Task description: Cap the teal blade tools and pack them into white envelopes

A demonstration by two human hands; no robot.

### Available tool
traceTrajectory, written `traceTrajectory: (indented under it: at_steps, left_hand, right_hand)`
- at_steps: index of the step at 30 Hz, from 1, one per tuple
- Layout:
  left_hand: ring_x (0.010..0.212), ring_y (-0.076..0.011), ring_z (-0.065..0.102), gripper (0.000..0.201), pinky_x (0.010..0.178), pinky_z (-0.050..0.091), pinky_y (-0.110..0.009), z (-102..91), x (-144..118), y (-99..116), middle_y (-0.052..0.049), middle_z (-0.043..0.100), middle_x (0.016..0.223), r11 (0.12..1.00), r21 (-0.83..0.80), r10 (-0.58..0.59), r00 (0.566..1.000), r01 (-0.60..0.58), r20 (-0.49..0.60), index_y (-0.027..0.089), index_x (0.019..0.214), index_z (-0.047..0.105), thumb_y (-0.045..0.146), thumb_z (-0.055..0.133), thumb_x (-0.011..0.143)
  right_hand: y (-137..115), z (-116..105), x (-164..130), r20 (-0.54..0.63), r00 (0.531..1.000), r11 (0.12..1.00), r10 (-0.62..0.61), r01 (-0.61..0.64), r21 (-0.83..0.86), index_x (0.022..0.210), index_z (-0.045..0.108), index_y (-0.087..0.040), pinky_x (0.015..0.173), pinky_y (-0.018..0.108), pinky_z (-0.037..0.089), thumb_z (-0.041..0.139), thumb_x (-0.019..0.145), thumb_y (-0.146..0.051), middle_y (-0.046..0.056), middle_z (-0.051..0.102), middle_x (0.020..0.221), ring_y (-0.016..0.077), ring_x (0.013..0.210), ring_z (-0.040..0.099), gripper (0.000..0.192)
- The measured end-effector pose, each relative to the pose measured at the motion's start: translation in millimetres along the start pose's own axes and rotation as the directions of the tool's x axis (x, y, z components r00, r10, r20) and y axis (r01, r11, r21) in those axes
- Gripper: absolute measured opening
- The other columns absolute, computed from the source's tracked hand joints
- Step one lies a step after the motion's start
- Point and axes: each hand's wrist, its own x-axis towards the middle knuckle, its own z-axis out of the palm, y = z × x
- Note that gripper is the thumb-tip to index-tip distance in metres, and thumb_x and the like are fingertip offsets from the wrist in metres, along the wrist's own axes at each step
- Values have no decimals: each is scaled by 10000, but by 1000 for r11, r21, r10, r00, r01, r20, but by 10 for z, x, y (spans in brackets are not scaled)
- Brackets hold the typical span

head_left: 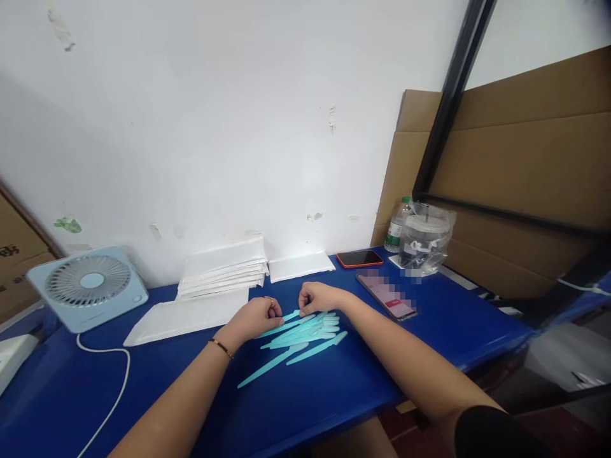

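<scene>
Several slim turquoise plastic sticks (305, 334) lie in a loose pile on the blue table (334, 388). My left hand (258, 318), with a thin bracelet at the wrist, rests at the pile's left end, its fingers curled on one stick. My right hand (317, 296) sits just behind the pile, fingertips pinched together at the top of the sticks. Two sticks lie apart toward the front, pointing down-left.
A stack of white padded envelopes (222, 267) and single envelopes (186, 317) lie behind my hands. A small light-blue fan (88, 286) with a white cable stands at left. Two phones (359, 258), a water bottle (396, 226) and a clear bag (424, 238) sit at right before cardboard.
</scene>
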Motion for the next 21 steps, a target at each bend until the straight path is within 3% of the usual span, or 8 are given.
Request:
traceTrajectory:
  at_steps: [4,9,12,14,18,21]
  left_hand:
    - [627,-145,558,206,531,373,-235,74,171,-4,-12,637,703,999,-6,-41,999,41,-10,188,757,627,361,521,717]
    - [671,-152,548,250,569,386,-252,115,230,-115,-20,621,747,999,-40,-11,994,7,-108,189,815,615,398,488,768]
    - [728,-156,540,262,635,411,-262,132,200,-115,-17,611,806,996,-58,55,978,-68,-203,202,853,609,432,530,756]
    - [740,-155,533,291,648,412,-263,137,149,-81,-15,600,817,993,-51,93,969,-107,-227,207,849,608,472,525,762]
    - [669,-131,532,324,585,392,-238,140,41,17,4,591,757,982,-70,174,983,-178,-62,210,775,624,518,526,754]
    - [618,-119,527,297,547,371,-232,146,24,50,12,594,723,986,-61,157,988,-156,6,205,735,623,493,551,736]
  right_hand:
    - [122,2,-10,-19,1000,997,17,-15,81,712,696,-142,543,198,356,699,646,-348,2,582,648,110,629,509,217]
    - [315,-118,-143,-128,987,988,96,-79,135,702,691,-142,569,204,375,726,620,-358,9,590,700,109,636,506,234]
    - [298,-166,-218,-241,969,994,48,-23,106,757,692,-157,615,215,389,722,638,-388,20,570,799,113,682,495,262]
    - [241,-155,-244,-243,970,994,-29,55,100,794,695,-169,638,218,395,699,673,-406,21,548,831,115,711,496,266]
    - [134,-61,-229,-84,989,988,-125,132,84,794,708,-182,624,208,396,724,638,-425,15,514,817,120,730,502,290]
    - [119,-21,-205,-34,992,988,-124,127,86,780,710,-179,601,202,391,726,633,-423,12,518,814,112,706,496,285]
